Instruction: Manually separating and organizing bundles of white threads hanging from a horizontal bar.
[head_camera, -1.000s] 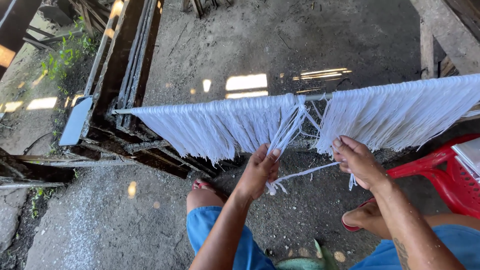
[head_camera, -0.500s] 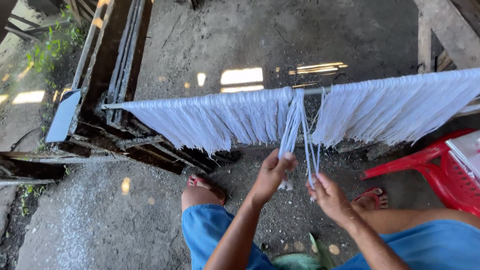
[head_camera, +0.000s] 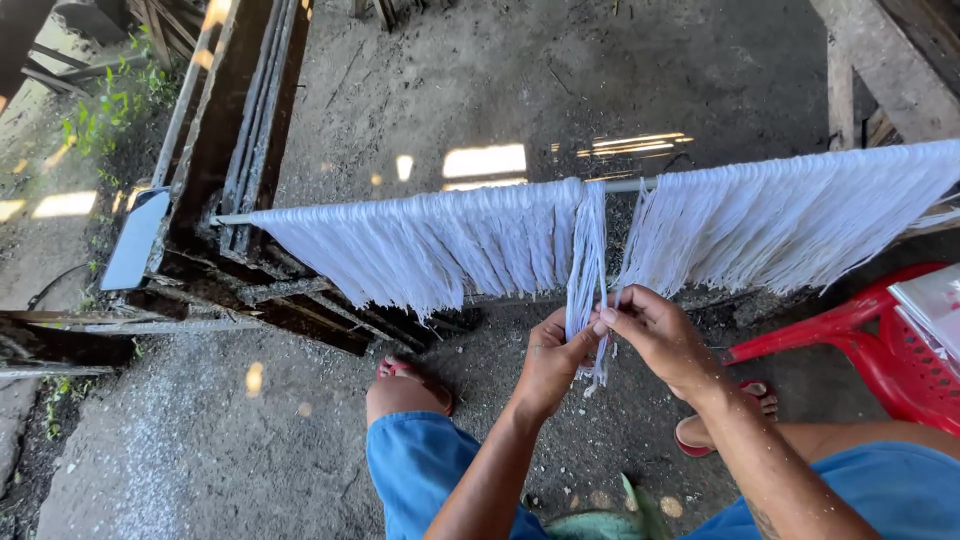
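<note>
Below the thin horizontal metal rod (head_camera: 630, 184), both the left hand (head_camera: 553, 362) and right hand (head_camera: 660, 338) pinch one hanging bundle of white threads (head_camera: 587, 270), its length running straight down between them.

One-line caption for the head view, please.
Both hands, left hand and right hand, pinch a white thread bundle hanging from a horizontal rod.

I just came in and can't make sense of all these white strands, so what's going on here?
A seated person in blue shorts is working on white threads draped over a horizontal rod. Both hands meet on one hanging bundle set apart in the gap between the two hanging masses: the left hand has its grip around the bundle's lower part, and the right hand pinches strands beside it. A red plastic chair stands to the right.
</note>
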